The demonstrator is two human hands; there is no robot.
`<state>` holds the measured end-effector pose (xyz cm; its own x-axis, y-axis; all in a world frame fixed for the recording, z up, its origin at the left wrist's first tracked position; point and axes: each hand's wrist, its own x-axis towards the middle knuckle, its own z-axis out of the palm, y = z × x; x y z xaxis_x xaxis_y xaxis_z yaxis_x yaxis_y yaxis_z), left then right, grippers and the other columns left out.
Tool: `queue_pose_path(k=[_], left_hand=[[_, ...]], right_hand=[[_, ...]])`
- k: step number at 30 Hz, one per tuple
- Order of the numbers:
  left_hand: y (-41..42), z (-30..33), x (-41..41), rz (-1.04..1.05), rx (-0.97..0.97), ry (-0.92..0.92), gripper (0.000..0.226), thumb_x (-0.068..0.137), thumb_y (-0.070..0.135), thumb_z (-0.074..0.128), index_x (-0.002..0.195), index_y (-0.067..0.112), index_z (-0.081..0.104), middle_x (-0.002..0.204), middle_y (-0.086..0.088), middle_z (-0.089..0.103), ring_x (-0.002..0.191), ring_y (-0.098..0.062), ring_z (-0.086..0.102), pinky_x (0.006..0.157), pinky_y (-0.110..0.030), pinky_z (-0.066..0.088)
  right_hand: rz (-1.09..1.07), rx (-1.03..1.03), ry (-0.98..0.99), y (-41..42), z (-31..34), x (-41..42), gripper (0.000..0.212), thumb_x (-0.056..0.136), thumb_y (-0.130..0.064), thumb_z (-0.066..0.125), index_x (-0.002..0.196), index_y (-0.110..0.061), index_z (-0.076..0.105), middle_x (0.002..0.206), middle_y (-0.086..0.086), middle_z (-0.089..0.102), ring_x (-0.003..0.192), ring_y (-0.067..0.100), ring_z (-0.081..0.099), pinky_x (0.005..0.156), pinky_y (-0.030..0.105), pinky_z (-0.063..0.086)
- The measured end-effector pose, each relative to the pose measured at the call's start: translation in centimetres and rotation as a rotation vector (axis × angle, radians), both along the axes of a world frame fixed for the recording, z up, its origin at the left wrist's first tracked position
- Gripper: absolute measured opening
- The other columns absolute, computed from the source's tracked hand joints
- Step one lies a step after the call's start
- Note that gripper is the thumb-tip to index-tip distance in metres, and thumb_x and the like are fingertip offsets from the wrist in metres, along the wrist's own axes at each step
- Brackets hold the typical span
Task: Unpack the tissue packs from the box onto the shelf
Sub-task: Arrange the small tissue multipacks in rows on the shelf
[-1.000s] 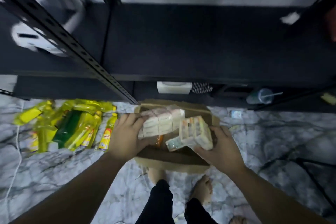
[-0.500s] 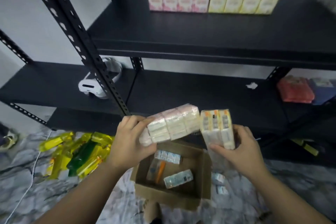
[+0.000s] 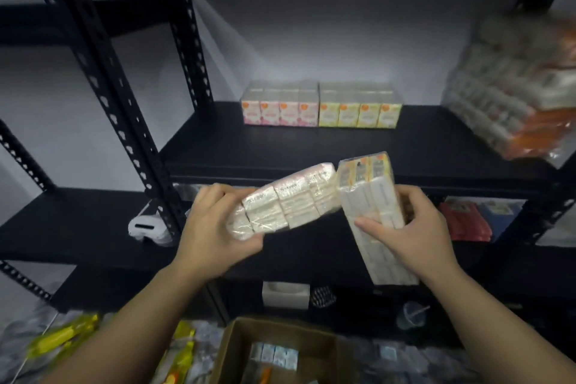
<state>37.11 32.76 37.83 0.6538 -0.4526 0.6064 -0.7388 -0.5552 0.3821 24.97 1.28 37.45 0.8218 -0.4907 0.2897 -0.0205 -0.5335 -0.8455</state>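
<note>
Before shelf (image 3: pixel 311 150): tissue packs (image 3: pixel 290 199) held, labels unreadable.

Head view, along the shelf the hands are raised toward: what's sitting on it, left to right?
Pink packs → yellow packs → big wrapped bundle at the right end.

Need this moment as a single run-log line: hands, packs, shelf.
left hand: grips pink pack | right hand: grips yellow pack | both packs in front of shelf, not placed | box: below, some packs inside
</note>
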Motion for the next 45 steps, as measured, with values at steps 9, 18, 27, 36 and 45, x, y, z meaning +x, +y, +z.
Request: queue_pose_path(k=[9, 18, 27, 36, 45], left_hand=[[-0.2, 5.3, 8.6, -0.032, -0.124, -0.035, 0.069, 0.062, 0.04, 0.08, 0.127, 0.022, 0.07, 0.106, 0.02, 0.053, 0.103, -0.006, 0.049, 0.091, -0.009, 0.036], [0.0, 5.4, 18.9, -0.149, 0.09, 0.184, 0.076, 0.062, 0.076, 0.076, 0.13, 0.044, 0.062, 0.105, 0.023, 0.05, 0.106, 0.0, 0.044, 0.085, -0.017, 0.04], [-0.7, 6.1, 25.1, -0.201, 0.285, 0.422, 0.071, 0.067, 0.064, 0.075, 0.131, 0.036, 0.063, 0.116, 0.018, 0.06, 0.108, -0.005, 0.058, 0.095, -0.033, 0.051], [-3.4, 7.6, 24.8, -0.12, 0.503, 0.376, 0.079, 0.07, 0.065, 0.049, 0.143, 0.034, 0.053, 0.124, 0.008, 0.057, 0.117, -0.015, 0.054, 0.102, -0.043, 0.047], [-10.6, 7.2, 22.1, -0.047, 0.682, 0.235, 0.108, 0.068, 0.1, 0.04, 0.156, 0.036, 0.032, 0.154, 0.002, 0.046, 0.137, -0.023, 0.047, 0.113, -0.048, 0.038]], right_hand=[[-0.053, -0.181, -0.038, 0.3, 7.0, 6.9, 0.074, 0.055, -0.063, 0.093, 0.114, -0.04, 0.055, 0.113, -0.018, 0.059, 0.101, 0.001, 0.059, 0.082, 0.027, 0.051], [-0.097, -0.609, 0.247, -1.5, 8.9, 14.6, 0.095, 0.061, -0.069, 0.082, 0.145, -0.036, 0.052, 0.123, -0.007, 0.052, 0.117, 0.022, 0.046, 0.099, 0.046, 0.046], [-0.114, -0.804, 0.477, -4.2, 6.8, 17.6, 0.089, 0.074, -0.067, 0.078, 0.151, -0.038, 0.043, 0.144, -0.007, 0.056, 0.128, 0.022, 0.053, 0.107, 0.039, 0.04], [-0.04, -0.875, 0.516, -6.3, 6.7, 18.6, 0.094, 0.07, -0.075, 0.066, 0.152, -0.04, 0.036, 0.138, -0.009, 0.053, 0.123, 0.018, 0.051, 0.106, 0.043, 0.04], [0.039, -0.89, 0.5, -8.6, 6.5, 19.5, 0.099, 0.07, -0.078, 0.061, 0.155, -0.036, 0.033, 0.145, -0.008, 0.048, 0.133, 0.019, 0.044, 0.113, 0.042, 0.034]])
